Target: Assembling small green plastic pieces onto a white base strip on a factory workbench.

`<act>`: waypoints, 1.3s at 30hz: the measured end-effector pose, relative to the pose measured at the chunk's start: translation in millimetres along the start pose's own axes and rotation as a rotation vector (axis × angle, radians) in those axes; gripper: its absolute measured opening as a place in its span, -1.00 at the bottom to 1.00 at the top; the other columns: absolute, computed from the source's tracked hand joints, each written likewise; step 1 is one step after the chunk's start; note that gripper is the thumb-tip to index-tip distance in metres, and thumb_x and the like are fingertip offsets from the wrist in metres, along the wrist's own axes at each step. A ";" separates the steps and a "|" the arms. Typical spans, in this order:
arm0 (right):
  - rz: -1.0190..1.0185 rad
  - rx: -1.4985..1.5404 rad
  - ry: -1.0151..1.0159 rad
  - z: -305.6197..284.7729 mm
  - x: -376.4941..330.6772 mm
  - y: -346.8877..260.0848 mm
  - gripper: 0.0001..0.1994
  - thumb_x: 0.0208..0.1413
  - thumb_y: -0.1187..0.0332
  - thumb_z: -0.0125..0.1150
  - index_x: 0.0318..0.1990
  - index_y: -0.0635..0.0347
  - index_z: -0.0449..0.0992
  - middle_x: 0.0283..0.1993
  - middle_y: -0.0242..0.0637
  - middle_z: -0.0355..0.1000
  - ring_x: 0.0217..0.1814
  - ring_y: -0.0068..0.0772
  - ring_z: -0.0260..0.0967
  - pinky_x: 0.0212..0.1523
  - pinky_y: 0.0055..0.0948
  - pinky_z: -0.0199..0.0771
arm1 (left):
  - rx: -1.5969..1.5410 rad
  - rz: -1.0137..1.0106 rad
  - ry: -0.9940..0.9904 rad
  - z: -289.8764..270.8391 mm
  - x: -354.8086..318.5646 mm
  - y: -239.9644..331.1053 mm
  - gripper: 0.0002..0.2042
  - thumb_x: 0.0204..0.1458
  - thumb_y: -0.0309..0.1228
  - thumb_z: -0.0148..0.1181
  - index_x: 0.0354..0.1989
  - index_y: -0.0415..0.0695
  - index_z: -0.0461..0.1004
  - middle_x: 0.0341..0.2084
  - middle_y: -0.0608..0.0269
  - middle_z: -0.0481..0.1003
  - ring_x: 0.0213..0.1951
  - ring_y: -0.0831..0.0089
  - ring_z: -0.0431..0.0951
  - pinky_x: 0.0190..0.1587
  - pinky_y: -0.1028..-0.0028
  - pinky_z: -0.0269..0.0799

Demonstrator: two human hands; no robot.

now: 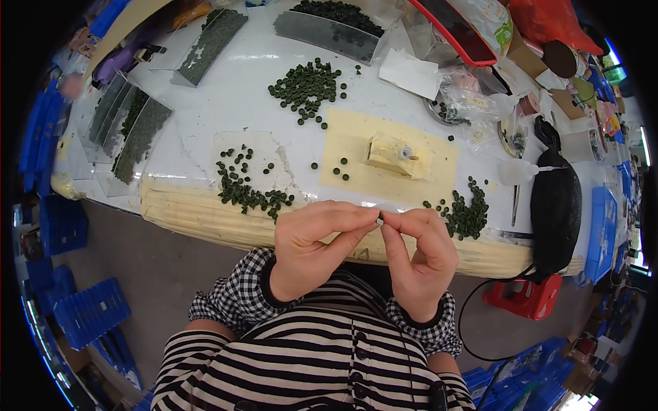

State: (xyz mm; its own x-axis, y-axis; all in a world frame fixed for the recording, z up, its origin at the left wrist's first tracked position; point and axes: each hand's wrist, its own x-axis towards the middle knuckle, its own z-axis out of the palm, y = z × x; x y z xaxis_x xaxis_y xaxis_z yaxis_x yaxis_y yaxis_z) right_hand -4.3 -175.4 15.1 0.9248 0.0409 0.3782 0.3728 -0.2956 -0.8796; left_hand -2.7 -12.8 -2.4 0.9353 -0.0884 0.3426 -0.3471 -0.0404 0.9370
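Close to the table's near edge, my left hand (pixel 317 241) and my right hand (pixel 421 255) meet fingertip to fingertip. Pinched between both thumbs and forefingers is a small dark green piece (pixel 380 217), mostly covered by the fingers; a pale spot shows below it. Loose dark green round pieces (pixel 248 194) lie just beyond my left hand, and another heap of such pieces (pixel 467 212) is beyond my right. Farther off, a block wrapped in yellowish tape (pixel 385 159), with a small nozzle-like tip on top, stands on a yellow sheet (pixel 343 137).
A larger pile of green pieces (pixel 306 89) sits mid-table. Clear trays of them (pixel 322 31) stand at the back and left. At right are a white squeeze bottle (pixel 519 171), tweezers (pixel 515 205), a black pouch (pixel 556 212) and a red-framed phone (pixel 456 31). Below is a red stool (pixel 526 299).
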 end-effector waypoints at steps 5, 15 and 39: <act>-0.047 -0.048 -0.031 2.2 -4.1 -0.7 -0.74 -0.06 0.69 0.30 -0.15 0.34 0.61 -0.35 -0.23 0.48 -0.34 -0.41 0.41 -0.32 -0.57 0.40 | -0.372 -0.295 0.064 2.0 -2.0 -0.7 -0.79 0.03 -0.71 0.23 -0.15 -0.32 0.58 -0.22 0.07 0.59 -0.21 0.47 0.61 -0.12 0.56 0.56; 0.039 0.162 -0.067 -1.2 -7.8 6.1 -0.69 -0.05 0.69 0.29 -0.08 0.31 0.61 -0.32 -0.26 0.46 -0.33 -0.43 0.38 -0.33 -0.59 0.37 | -0.429 -0.319 -0.003 -2.8 3.0 3.9 -0.79 0.06 -0.71 0.19 -0.11 -0.34 0.57 -0.24 0.11 0.58 -0.17 0.47 0.60 -0.08 0.58 0.54; -0.190 0.020 -0.109 -7.0 -2.3 10.2 -0.63 -0.07 0.67 0.30 -0.04 0.22 0.61 -0.34 -0.32 0.45 -0.36 -0.40 0.34 -0.32 -0.51 0.34 | -0.575 -0.331 -0.083 -8.1 4.0 -1.4 -0.78 0.07 -0.69 0.19 -0.09 -0.34 0.54 -0.20 0.12 0.56 -0.15 0.49 0.58 -0.05 0.57 0.52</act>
State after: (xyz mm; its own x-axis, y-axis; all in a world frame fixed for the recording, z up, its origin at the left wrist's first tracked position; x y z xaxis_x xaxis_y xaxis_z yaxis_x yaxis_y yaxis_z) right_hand -3.1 -185.2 7.2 0.8403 0.1974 0.5049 0.5413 -0.2534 -0.8018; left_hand 2.1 -5.0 -1.9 0.9698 -0.2395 0.0457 0.0711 0.4569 0.8867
